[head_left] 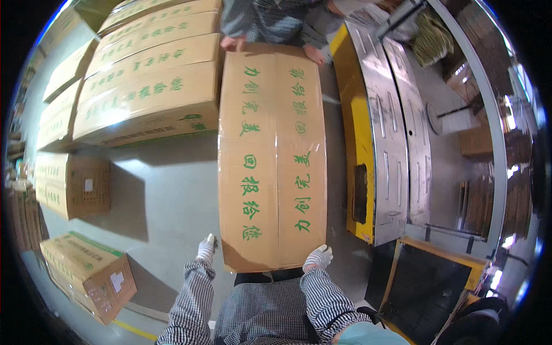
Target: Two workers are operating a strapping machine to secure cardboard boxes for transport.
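A long brown cardboard carton [273,144] with green lettering and clear tape stretches from my waist to a co-worker opposite. My right hand [318,257], in a striped white glove, grips its near right corner. Just left of the near left corner, my left hand [207,249], gloved alike, is held with fingers extended and a small gap to the carton. At the far end, the co-worker's left-side hand [233,43] and right-side hand [314,55] are on the two far corners.
Large cartons [144,103] are stacked in rows at far left. Two smaller cartons, one upright [89,185] and one nearer [89,276], stand on the grey floor [172,178]. A yellow-sided metal conveyor [385,132] flanks the right, with a dark wood-framed panel [428,282] nearer me.
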Action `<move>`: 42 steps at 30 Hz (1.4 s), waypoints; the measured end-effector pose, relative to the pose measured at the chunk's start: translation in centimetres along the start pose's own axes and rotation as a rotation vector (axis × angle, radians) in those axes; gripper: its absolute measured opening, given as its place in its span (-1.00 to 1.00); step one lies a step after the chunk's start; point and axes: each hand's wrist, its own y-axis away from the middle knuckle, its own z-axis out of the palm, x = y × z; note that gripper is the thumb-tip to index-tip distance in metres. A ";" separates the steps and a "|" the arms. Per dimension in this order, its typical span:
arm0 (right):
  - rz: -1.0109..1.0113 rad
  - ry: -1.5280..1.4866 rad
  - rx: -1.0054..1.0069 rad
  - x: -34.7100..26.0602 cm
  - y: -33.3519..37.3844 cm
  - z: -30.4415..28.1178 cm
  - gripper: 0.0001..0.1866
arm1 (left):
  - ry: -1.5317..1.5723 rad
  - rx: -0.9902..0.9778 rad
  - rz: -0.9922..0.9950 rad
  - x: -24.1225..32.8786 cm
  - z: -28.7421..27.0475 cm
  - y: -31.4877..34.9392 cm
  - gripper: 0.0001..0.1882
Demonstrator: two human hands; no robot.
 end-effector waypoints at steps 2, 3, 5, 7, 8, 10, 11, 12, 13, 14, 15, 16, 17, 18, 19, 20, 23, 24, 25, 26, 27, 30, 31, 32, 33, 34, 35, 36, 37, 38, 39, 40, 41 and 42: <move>0.051 0.011 -0.017 0.8 -0.3 1.0 -0.54 | 0.195 0.044 -0.217 -1.9 1.8 -1.5 -0.47; 0.041 0.020 0.110 2.1 -2.4 1.1 -0.54 | 0.176 0.023 -0.226 -1.5 4.5 -0.8 -0.46; 0.043 0.055 0.230 3.1 -2.8 1.5 -0.54 | 0.142 0.041 -0.251 -2.2 5.5 -1.2 -0.46; -0.048 -0.071 0.103 1.2 1.1 3.3 -0.53 | 0.450 0.050 -0.123 -7.3 0.9 -5.0 -0.44; -0.040 -0.059 0.107 0.9 1.8 4.8 -0.53 | 0.770 0.020 0.028 -8.7 -0.1 -7.0 -0.42; -0.241 0.001 0.124 4.9 -2.2 5.4 -0.51 | 0.568 -0.154 -0.057 -4.5 4.5 -6.0 -0.29; -0.157 -0.054 0.021 5.5 -2.8 6.2 -0.48 | 0.581 -0.159 -0.095 -3.3 3.3 -6.9 -0.27; -0.147 -0.029 0.072 6.8 -5.0 6.4 -0.48 | 0.596 -0.168 -0.125 -1.8 3.3 -7.6 -0.25; -0.239 -0.205 -0.105 7.3 -8.9 5.5 -0.47 | 0.630 -0.186 -0.146 -0.5 5.2 -8.6 -0.23; -0.318 -0.348 -0.329 9.7 -10.7 3.7 -0.45 | 0.638 -0.141 -0.173 -1.0 4.5 -9.2 -0.21; -0.304 -0.317 -0.354 9.6 -9.0 4.5 -0.45 | 0.624 -0.046 -0.175 -1.3 1.0 -10.3 -0.19; -0.185 -0.480 -0.559 7.9 -5.6 6.5 -0.45 | 0.616 0.050 -0.170 -1.2 -4.1 -10.8 -0.17; -0.067 -0.644 -0.737 6.4 -3.3 7.7 -0.44 | 0.644 -0.025 -0.207 -1.3 -9.0 -11.8 -0.17; -0.069 -0.629 -0.734 6.0 -2.7 8.0 -0.44 | 0.682 -0.134 -0.242 -1.2 -12.0 -13.5 -0.16; -0.158 -0.587 -0.647 5.8 -3.2 7.5 -0.43 | 0.696 -0.151 -0.256 -1.4 -12.6 -15.1 -0.16; -0.260 -0.554 -0.562 4.8 -4.7 6.9 -0.42 | 0.618 -0.101 -0.277 -1.3 -12.1 -16.9 -0.16; -0.210 -0.404 -0.614 2.8 -2.0 5.8 -0.38 | 0.596 -0.004 -0.254 1.4 -14.6 -15.1 -0.16; -0.176 -0.331 -0.621 1.7 -1.6 4.9 -0.37 | 0.669 -0.012 -0.224 3.1 -14.9 -13.8 -0.17; -0.121 -0.268 -0.631 0.0 0.0 4.0 -0.37 | 0.668 0.005 -0.268 4.9 -16.6 -12.5 -0.20; -0.119 -0.290 -0.665 -1.8 1.5 2.7 -0.37 | 0.655 0.029 -0.237 6.7 -18.0 -10.7 -0.20; -0.059 -0.397 -0.775 -3.1 3.2 0.3 -0.36 | 0.669 0.084 -0.198 7.1 -19.3 -7.1 -0.21; -0.033 -0.626 -0.870 -5.0 -0.3 -3.4 -0.37 | 0.745 0.099 -0.116 16.7 -15.6 1.5 -0.22; -0.172 -0.498 -0.813 -4.5 -3.3 -3.9 -0.39 | 0.716 0.096 -0.121 19.7 -14.3 4.3 -0.22; -0.313 -0.375 -0.763 -6.2 -5.5 -4.3 -0.41 | 0.690 0.111 -0.113 22.4 -13.6 6.9 -0.21; -0.324 -0.334 -0.798 -9.4 -4.8 -5.1 -0.43 | 0.668 0.171 -0.094 25.1 -14.1 10.4 -0.22; -0.331 -0.273 -0.812 -9.4 -5.7 -7.3 -0.45 | 0.652 0.220 -0.103 25.8 -13.5 15.2 -0.23; -0.287 -0.333 -0.837 -9.1 -6.4 -9.3 -0.46 | 0.659 0.257 -0.075 26.0 -12.3 19.9 -0.23; -0.240 -0.416 -0.802 -9.0 -9.5 -11.3 -0.47 | 0.662 0.228 -0.050 28.0 -10.0 21.4 -0.24; -0.258 -0.401 -0.844 -12.5 -9.4 -12.0 -0.47 | 0.655 0.233 0.012 27.5 -11.9 22.6 -0.24; -0.271 -0.371 -0.862 -14.9 -10.2 -14.5 -0.46 | 0.649 0.222 0.050 27.3 -12.1 23.1 -0.25; -0.302 -0.345 -0.865 -17.0 -10.8 -17.1 -0.40 | 0.599 0.255 0.063 29.3 -10.5 25.5 -0.26; -0.330 -0.314 -0.865 -19.2 -11.6 -19.5 -0.34 | 0.552 0.288 0.069 31.0 -8.8 27.7 -0.26; -0.334 -0.347 -0.856 -19.6 -14.2 -22.2 -0.34 | 0.509 0.272 0.067 31.5 -8.7 28.2 -0.28; -0.488 -0.366 -0.728 -18.1 -18.6 -24.7 -0.36 | 0.581 0.169 -0.061 33.3 -5.9 27.2 -0.30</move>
